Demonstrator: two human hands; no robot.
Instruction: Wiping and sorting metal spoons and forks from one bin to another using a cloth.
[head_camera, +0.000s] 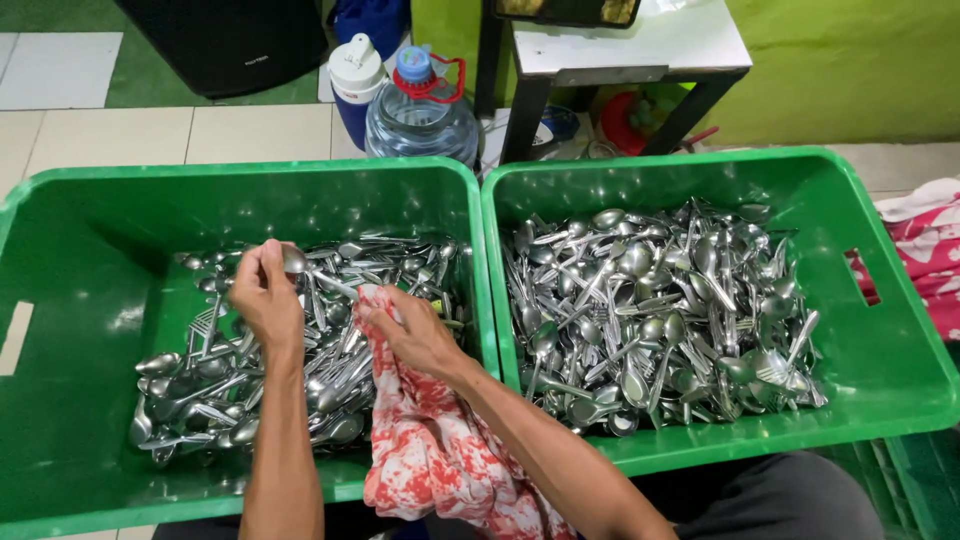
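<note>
1. Two green plastic crates stand side by side on the tiled floor; the left crate (60, 300) holds a heap of steel spoons and forks along its right and middle part.
2. Over that heap the left hand (265, 300) is closed, pinching a spoon (294, 260) by its bowl end.
3. Just right of it, the right hand (415, 335) grips a red-and-white cloth (440, 450) that trails toward the near edge of the crate.
4. Judging by this, wiping cutlery piece by piece is the step in hand; the spoon sits apart from the cloth, so bringing the two together seems called for.
5. Right crate (880, 360) carries a fuller cutlery pile (660, 310).
6. Far behind stand a blue-and-white flask (355, 80) and a clear water jug (420, 115) with blue cap and red handle.
</note>
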